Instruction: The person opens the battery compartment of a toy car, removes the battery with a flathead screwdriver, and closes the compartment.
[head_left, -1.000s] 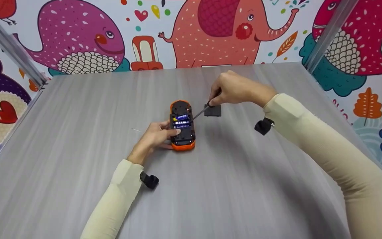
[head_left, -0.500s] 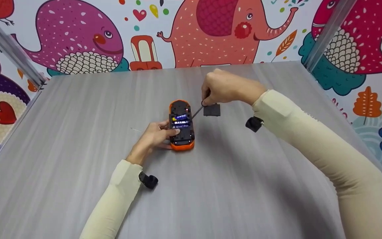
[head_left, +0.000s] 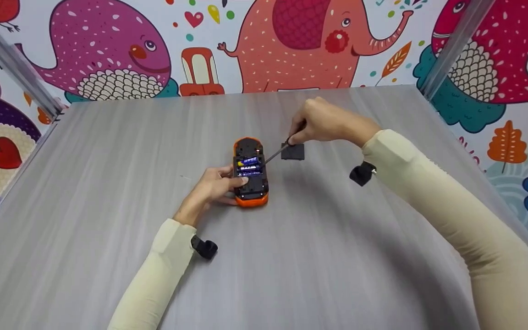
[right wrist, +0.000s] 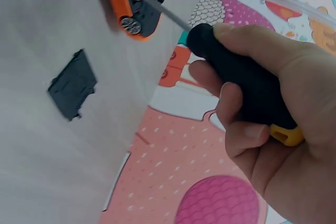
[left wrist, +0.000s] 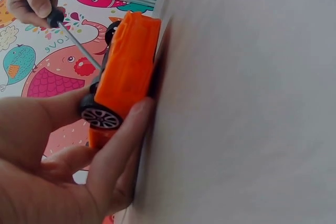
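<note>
An orange toy car (head_left: 252, 201) lies upside down on the table, its black underside facing up. Blue batteries (head_left: 248, 162) sit in its uncovered battery compartment, the topmost one slightly tilted with a yellow end. My left hand (head_left: 216, 185) grips the car from the left, thumb on the underside and fingers along the side. In my right hand (head_left: 321, 121) is a screwdriver (right wrist: 241, 77) with a black handle and yellow end. Its shaft slants down to the compartment's right edge by the batteries; the tip is hidden among them.
A black battery cover (head_left: 293, 151) lies flat on the table to the right of the car, under the screwdriver handle. Left of the car is a thin, light-coloured sliver (head_left: 185, 177). Printed panels (head_left: 300, 46) border the table (head_left: 264, 275).
My right hand swung left, steepening the screwdriver, then came back right, laying it lower. The batteries have shifted a little, the second now looking raised. My left hand keeps its grip.
</note>
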`<state>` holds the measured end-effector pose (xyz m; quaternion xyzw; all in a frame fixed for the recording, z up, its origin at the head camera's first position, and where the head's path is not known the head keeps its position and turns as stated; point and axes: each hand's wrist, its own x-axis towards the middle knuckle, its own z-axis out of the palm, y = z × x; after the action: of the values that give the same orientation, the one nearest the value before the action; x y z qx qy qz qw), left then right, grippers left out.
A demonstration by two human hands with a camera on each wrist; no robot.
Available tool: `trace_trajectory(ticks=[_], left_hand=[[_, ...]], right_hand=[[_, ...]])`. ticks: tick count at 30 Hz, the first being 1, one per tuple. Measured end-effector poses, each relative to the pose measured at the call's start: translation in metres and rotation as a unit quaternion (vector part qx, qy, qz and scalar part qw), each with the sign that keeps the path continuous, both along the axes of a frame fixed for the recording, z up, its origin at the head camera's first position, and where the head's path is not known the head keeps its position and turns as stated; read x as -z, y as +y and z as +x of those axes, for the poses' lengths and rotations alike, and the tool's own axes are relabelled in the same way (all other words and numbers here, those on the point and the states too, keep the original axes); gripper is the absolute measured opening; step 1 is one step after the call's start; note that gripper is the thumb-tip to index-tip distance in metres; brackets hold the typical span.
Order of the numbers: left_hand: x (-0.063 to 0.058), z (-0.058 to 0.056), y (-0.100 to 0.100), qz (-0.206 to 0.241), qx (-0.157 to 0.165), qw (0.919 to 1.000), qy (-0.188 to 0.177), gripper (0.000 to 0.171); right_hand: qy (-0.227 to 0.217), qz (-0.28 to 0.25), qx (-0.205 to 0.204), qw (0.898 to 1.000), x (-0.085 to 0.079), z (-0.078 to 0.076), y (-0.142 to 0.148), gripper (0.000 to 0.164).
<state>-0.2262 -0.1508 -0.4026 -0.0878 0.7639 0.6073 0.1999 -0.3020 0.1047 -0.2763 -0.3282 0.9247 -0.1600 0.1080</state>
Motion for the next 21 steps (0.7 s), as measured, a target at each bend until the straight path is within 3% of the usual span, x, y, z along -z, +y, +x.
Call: trace_trajectory(ticks=[12,21], left_hand=[[-0.001,0.001,-0.002,-0.006,-0.001,1.0000,-0.001,0.063],[-0.001,0.000,0.000,-0.007,-0.001,1.0000,-0.003,0.066]], right_hand=[[-0.058,-0.092,0.036,0.993,0.035,-0.007,0.036,0.014],[-0.084,-0.151,0.054,0.983,0.072,-0.016,0.061,0.017]])
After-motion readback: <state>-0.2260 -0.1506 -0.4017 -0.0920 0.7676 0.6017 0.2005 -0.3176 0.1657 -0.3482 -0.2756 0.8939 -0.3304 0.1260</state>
